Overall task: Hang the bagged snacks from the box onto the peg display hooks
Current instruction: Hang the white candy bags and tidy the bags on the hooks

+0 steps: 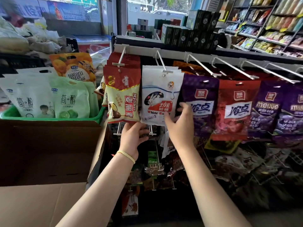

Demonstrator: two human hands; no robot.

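White Rabbit bag (161,95) hangs on a peg hook (161,63) at frame center. Right hand (180,126), fingers spread loose, touches its lower edge; left hand (132,136) reaches below the red Mylikes bag (123,97), fingers relaxed, holding nothing.

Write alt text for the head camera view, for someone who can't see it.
Two bare hands reach up to a white rabbit-print candy bag hanging on a peg hook: left hand under it, right hand open before it. An open cardboard box sits lower left.
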